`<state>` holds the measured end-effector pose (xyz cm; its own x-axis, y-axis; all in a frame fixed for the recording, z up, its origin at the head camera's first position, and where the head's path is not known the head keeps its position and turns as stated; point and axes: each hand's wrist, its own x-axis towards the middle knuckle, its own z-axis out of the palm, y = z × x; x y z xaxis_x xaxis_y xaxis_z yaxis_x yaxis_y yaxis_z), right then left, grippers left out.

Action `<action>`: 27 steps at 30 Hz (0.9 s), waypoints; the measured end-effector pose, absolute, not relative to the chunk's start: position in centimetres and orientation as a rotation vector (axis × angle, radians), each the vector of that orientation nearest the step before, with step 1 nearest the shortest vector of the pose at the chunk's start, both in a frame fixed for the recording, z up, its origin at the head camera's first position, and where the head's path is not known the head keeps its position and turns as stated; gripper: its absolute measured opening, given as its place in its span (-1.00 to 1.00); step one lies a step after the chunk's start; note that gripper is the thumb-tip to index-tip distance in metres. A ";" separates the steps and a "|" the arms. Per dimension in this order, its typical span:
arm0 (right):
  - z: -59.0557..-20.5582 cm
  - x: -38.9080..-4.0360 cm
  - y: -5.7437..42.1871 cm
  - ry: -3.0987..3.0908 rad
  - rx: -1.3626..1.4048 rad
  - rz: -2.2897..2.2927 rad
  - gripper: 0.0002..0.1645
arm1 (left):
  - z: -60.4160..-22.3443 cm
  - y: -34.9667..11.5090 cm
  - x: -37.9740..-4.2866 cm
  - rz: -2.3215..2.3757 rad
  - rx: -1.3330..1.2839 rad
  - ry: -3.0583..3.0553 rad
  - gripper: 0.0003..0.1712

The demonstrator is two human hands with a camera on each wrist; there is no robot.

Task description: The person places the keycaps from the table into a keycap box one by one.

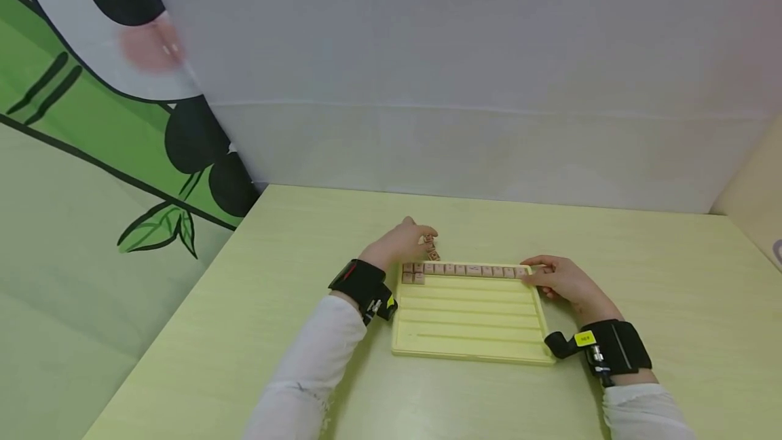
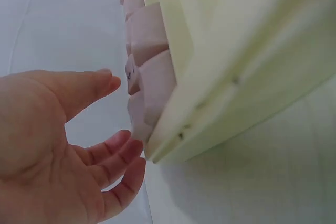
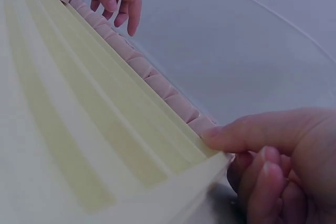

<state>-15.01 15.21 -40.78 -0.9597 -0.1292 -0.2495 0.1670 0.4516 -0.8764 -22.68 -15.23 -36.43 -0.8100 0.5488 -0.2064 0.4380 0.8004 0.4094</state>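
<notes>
A pale yellow ridged tray (image 1: 470, 321) lies on the table, with a row of pinkish-brown keycaps (image 1: 473, 270) along its far edge. A shorter pair sits at the left of the second row. My left hand (image 1: 400, 244) is past the tray's far left corner, beside a few loose keycaps (image 1: 432, 254). In the left wrist view its thumb and fingers stand apart with nothing visible between them. With my right hand (image 1: 565, 284) I grip the tray's far right corner; in the right wrist view the thumb (image 3: 247, 132) presses by the end keycap, the other fingers curled lower down.
The pale wooden table (image 1: 293, 243) extends around the tray. Behind it hangs a whitish cloth (image 1: 458, 87), with a printed cartoon panel (image 1: 110, 134) at the left. Black straps with small cameras (image 1: 617, 348) surround both wrists.
</notes>
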 end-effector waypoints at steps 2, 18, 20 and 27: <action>-40.8 -14.9 15.1 2.431 0.034 -1.509 -0.34 | -36.4 -15.2 -22.7 0.467 0.754 2.643 -0.56; -40.8 -14.1 14.7 2.435 0.042 -1.530 -0.36 | -36.3 -15.7 -22.2 0.435 0.806 2.626 -0.76; -40.8 -14.0 14.7 2.431 0.039 -1.533 -0.36 | -36.4 -15.9 -22.2 0.472 0.797 2.629 -0.78; -41.1 -13.6 14.5 2.423 0.035 -1.546 -0.36 | -36.5 -16.8 -21.9 0.596 0.817 2.663 -0.78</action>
